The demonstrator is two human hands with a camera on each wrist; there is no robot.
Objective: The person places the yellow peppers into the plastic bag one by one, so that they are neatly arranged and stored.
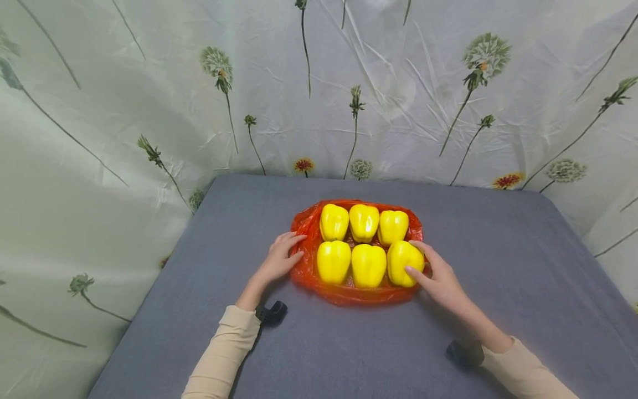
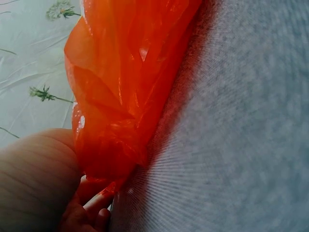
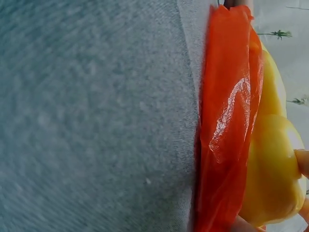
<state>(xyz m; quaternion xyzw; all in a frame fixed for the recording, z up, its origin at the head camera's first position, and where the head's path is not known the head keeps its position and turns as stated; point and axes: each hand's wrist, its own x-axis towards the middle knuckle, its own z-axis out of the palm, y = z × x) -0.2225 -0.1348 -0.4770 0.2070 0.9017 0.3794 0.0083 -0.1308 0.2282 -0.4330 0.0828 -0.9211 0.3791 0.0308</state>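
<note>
Several yellow bell peppers [image 1: 334, 262] sit in two rows inside an open red plastic bag [image 1: 344, 296] on the grey table. At the bag's left side, my left hand [image 1: 279, 257] holds its crumpled edge, thumb and fingers apart. The left wrist view shows fingers [image 2: 94, 203] partly hidden behind the red plastic. My right hand [image 1: 443, 280] grips the front-right bell pepper [image 1: 402, 261], thumb on its near side and fingers at its far right. In the right wrist view that pepper [image 3: 273, 169] bulges above the bag's low wall [image 3: 227, 121].
The grey cloth-covered table [image 1: 349, 354] spreads around the bag. Behind and to the left hangs a pale curtain [image 1: 279, 66] with a dandelion print. Dark straps with wrist cameras [image 1: 271, 313] are on both forearms.
</note>
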